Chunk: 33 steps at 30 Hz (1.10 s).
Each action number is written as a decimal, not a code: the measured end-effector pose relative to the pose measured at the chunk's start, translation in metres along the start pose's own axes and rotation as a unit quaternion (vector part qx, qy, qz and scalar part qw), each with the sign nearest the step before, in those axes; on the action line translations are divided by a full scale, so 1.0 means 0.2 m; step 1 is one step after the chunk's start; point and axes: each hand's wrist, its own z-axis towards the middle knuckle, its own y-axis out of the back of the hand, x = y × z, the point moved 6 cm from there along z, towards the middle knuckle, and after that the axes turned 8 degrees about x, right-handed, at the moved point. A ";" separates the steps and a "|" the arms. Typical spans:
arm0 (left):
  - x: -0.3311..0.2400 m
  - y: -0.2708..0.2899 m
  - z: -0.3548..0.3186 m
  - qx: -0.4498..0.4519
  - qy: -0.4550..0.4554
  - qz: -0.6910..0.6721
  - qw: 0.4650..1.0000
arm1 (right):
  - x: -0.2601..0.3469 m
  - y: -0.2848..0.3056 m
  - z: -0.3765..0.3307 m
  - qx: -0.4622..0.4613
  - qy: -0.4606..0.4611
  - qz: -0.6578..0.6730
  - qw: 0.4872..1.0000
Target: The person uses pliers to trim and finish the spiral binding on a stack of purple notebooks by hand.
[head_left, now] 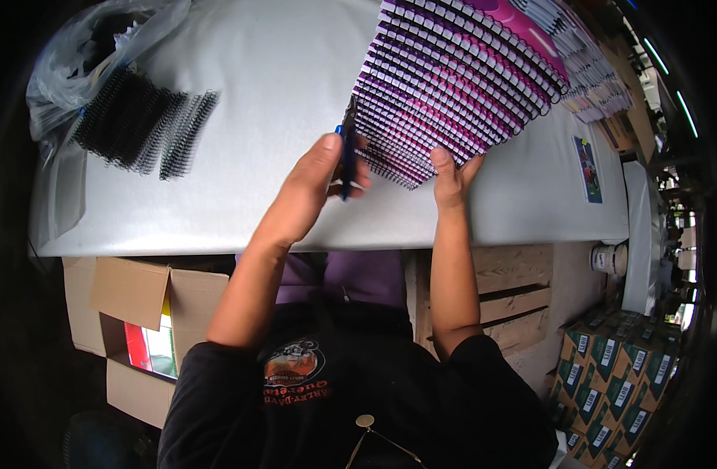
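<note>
A pair of blue-handled pliers (348, 148) with dark jaws is in my left hand (315, 176), fingers closed around the handles. The jaws point away from me, close to the left edge of a stack of spiral-bound notebooks (452, 86). Rows of black coils and purple, pink and white page edges show along the overlapping stack. My right hand (450, 180) grips the stack's near right corner, thumb on top; the other fingers are mostly hidden. Whether the jaws touch a coil cannot be made out.
Loose black spiral coils (143, 121) lie at the left beside a clear plastic bag (53, 90). More notebooks (597, 78) are piled at the far right, near a small printed card (587, 170). An open cardboard box (128, 289) and stacked green-brown boxes (612, 383) stand below the grey table (272, 86).
</note>
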 end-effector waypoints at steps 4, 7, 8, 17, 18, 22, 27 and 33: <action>-0.01 -0.05 -0.04 0.138 0.037 -0.334 0.931 | -0.04 -0.04 -0.02 -0.027 0.000 0.040 0.999; -0.01 0.02 -0.02 -0.001 0.058 0.038 0.998 | -0.10 0.01 -0.05 -0.036 0.039 0.064 0.997; -0.03 0.04 -0.03 -0.053 0.062 0.167 0.983 | -0.12 0.00 -0.06 -0.025 0.080 0.051 0.995; 0.08 0.00 0.00 0.134 0.043 -0.321 0.937 | -0.18 0.00 -0.08 -0.026 0.016 0.071 0.997; 0.09 0.00 0.01 0.160 0.043 -0.365 0.916 | -0.18 0.00 -0.07 -0.021 0.014 0.077 0.997; 0.10 -0.03 -0.01 0.205 0.003 -0.390 0.898 | -0.18 0.01 -0.07 -0.030 0.013 0.091 0.995; 0.12 -0.03 -0.01 0.194 0.007 -0.377 0.906 | -0.13 -0.02 -0.04 -0.022 0.027 0.092 0.995; 0.08 -0.03 -0.02 -0.008 0.058 -0.073 0.996 | -0.12 0.00 -0.05 -0.011 0.033 0.070 0.997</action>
